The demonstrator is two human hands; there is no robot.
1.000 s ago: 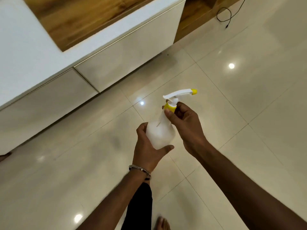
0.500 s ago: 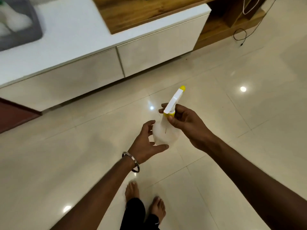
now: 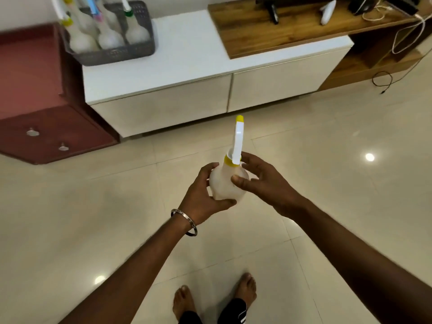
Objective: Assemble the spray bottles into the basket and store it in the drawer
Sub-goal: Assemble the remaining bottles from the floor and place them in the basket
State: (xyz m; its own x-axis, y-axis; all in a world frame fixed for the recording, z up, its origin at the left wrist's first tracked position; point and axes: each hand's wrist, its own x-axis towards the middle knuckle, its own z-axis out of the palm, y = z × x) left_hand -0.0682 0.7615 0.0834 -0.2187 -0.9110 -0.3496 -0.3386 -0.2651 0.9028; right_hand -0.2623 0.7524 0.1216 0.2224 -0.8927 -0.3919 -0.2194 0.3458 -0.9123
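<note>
Both hands hold one white spray bottle [image 3: 224, 183] with a yellow collar and yellow nozzle tip, upright over the floor in the middle of the view. My left hand [image 3: 201, 195] cups its round body from the left and below. My right hand [image 3: 261, 181] grips the body from the right, thumb across the front. A grey basket [image 3: 117, 52] with several spray bottles standing in it sits on the left end of the white cabinet top [image 3: 187, 54]. Two white drawer fronts [image 3: 163, 108] below are closed.
A dark red cabinet [image 3: 46, 134] with two metal knobs stands at the left of the white unit. A wooden shelf [image 3: 292, 24] at the back right carries remotes and cables, and a black cable [image 3: 383, 80] trails onto the tiled floor. My bare feet [image 3: 215, 298] are below.
The view has swung left and up, bringing the basket and red cabinet into sight. The bottle has turned so its nozzle points away, and my right hand has slid from the collar onto the body.
</note>
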